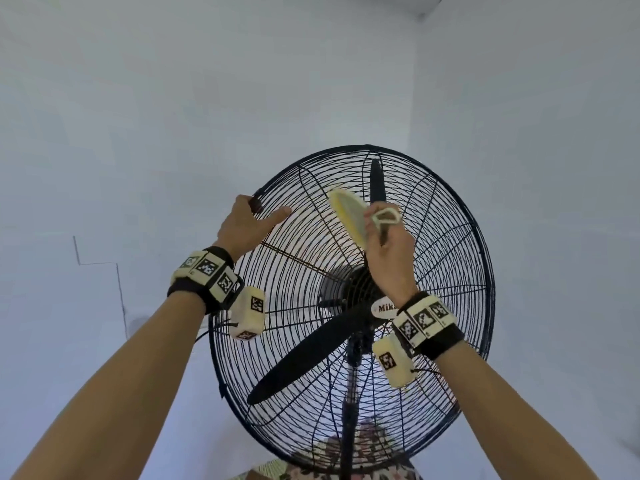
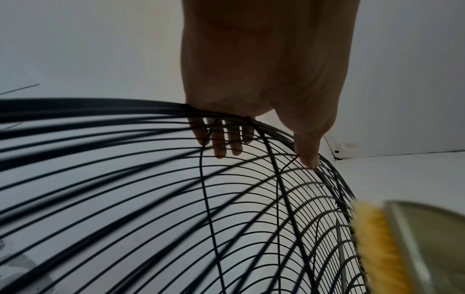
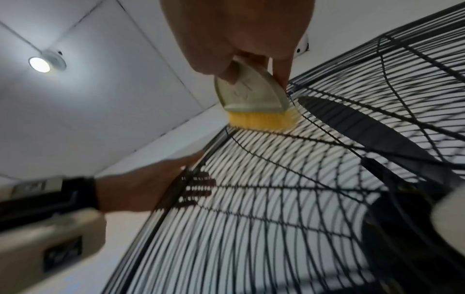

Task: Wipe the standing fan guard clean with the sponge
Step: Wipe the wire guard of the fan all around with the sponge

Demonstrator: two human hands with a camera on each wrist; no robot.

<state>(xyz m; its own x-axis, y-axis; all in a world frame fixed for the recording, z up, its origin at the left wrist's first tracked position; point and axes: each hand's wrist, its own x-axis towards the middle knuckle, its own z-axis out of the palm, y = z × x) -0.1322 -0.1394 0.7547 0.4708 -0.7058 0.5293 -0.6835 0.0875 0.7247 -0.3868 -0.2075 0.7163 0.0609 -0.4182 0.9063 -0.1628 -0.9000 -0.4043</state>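
The black wire fan guard (image 1: 450,237) is seen upright on its stand, with the black blades (image 1: 304,358) enclosed behind it. The upper left rim is gripped by the left hand (image 1: 247,225): the fingers (image 2: 221,143) are curled over the rim behind the wires and the thumb is laid along the front. The sponge (image 1: 348,214), a pale-backed tool with a yellow face, is clamped in the right hand (image 1: 389,244) and pressed against the upper guard wires.

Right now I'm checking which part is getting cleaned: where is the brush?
In the head view the brush is in the right hand, its yellow bristles against the upper part of the fan guard, right of the left hand gripping the rim.
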